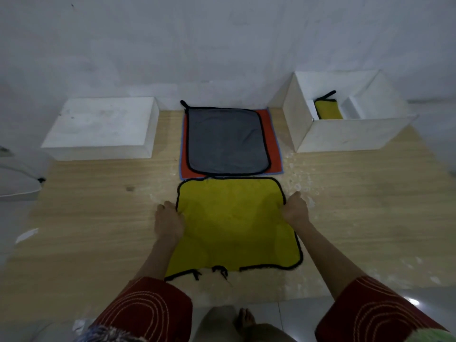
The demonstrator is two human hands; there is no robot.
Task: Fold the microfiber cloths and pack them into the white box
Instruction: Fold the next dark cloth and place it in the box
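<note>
Two cloths wait in a stack at the middle of the worktop's [98, 218] far edge, a grey cloth [227, 140] lying on an orange cloth [272, 134]. They are parked flat and out of the way, probably so each can be drawn forward in turn. Nearer the front edge the yellow cloth [232, 225] is spread flat, which gives a clean base for a fold. The left hand [169, 222] and right hand [294, 209] sit at its opposite side edges, fingers curled onto the black hem. They seem to be pinching it so both sides can lift evenly. The white box [345, 137] stands open at the far right corner, within reach, with a folded yellow cloth [328, 109] already inside. A closed white block [103, 124] sits at the far left corner.
</note>
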